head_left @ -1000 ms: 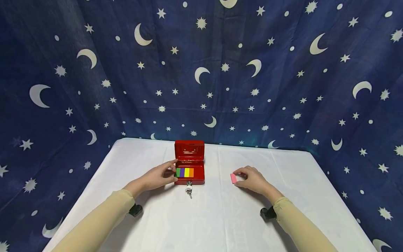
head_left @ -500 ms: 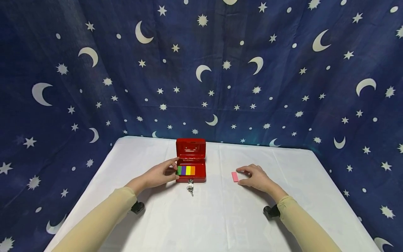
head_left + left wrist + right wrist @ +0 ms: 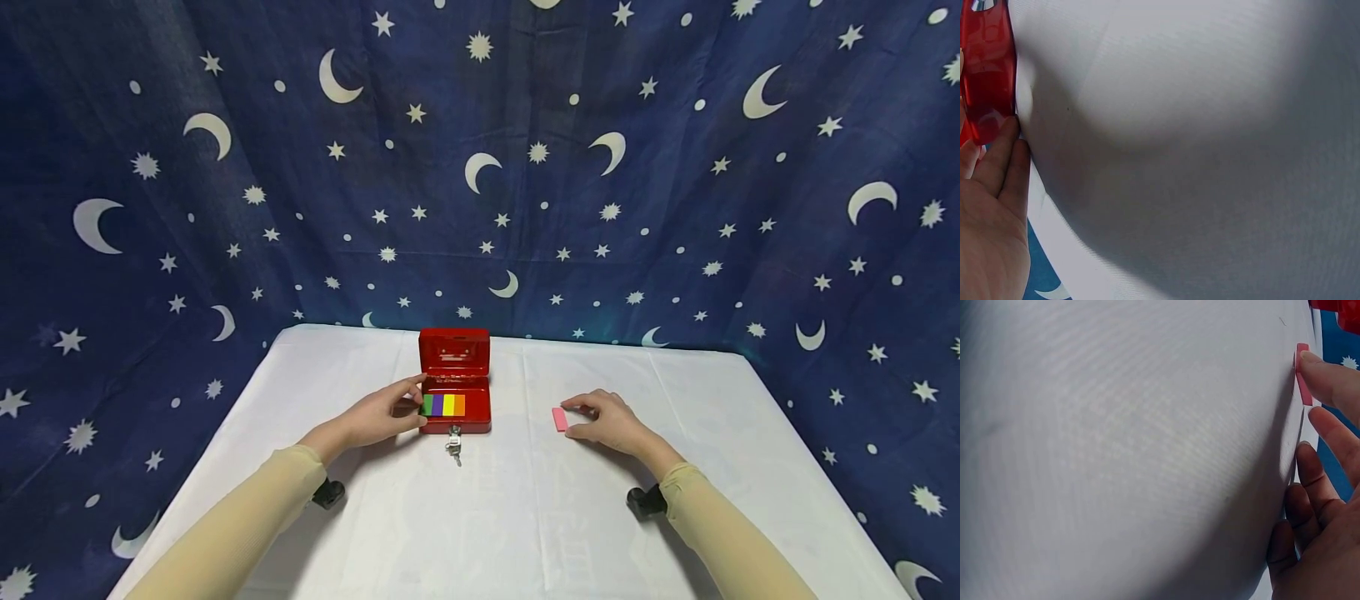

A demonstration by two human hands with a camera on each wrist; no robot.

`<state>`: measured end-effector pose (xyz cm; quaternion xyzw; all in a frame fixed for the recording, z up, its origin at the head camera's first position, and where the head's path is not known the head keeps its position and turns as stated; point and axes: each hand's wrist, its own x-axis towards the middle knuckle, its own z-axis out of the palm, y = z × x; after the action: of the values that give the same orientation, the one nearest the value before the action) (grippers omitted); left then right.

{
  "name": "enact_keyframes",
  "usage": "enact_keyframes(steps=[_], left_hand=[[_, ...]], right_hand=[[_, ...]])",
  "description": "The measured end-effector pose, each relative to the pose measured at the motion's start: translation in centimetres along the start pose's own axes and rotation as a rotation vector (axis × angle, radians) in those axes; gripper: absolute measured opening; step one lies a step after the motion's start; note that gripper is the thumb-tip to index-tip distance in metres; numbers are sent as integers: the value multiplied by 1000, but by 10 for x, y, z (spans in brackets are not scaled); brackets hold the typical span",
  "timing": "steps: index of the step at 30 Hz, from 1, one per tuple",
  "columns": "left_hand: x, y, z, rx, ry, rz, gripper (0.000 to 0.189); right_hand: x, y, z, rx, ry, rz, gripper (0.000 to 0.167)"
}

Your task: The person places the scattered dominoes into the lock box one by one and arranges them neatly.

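A red metal cash box (image 3: 480,412), its lid raised, stands left of the table's middle. Several coloured blocks (image 3: 444,405), from green to orange, lie side by side inside it. My left hand (image 3: 378,417) holds the box's left end, thumb at the front corner and index finger toward the hinge; the other fingers rest against it in the left wrist view. To the right, a pink block (image 3: 559,419) lies on the cloth. Around its right side stand the thumb and index finger of my right hand (image 3: 609,425); whether they touch it is hard to tell.
A small silver lock with a key (image 3: 453,446) hangs at the front of the cash box. White cloth (image 3: 480,533) covers the table. Behind it hangs a dark blue curtain (image 3: 480,225) with moons and stars.
The pink block, pinched and tilted a second ago, now lies flatter, and my right fingers have drawn slightly away to its right. My left hand stays at the cash box. The head view shifts slightly.
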<state>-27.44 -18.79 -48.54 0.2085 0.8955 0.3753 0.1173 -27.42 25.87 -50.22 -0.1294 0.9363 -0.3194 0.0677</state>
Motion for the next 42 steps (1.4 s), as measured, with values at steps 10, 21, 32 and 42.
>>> enact_keyframes(steps=[10, 21, 32, 42], left_hand=[[0, -2, 2, 19, 0, -16, 30], [0, 0, 1, 13, 2, -12, 29], [-1, 3, 0, 23, 3, -8, 29], [-1, 4, -1, 41, 8, -18, 31]], right_hand=[[0, 1, 2, -13, 7, -6, 48], [0, 2, 3, -13, 10, -9, 48], [1, 3, 2, -23, 17, -39, 47], [1, 1, 1, -29, 11, -41, 45]])
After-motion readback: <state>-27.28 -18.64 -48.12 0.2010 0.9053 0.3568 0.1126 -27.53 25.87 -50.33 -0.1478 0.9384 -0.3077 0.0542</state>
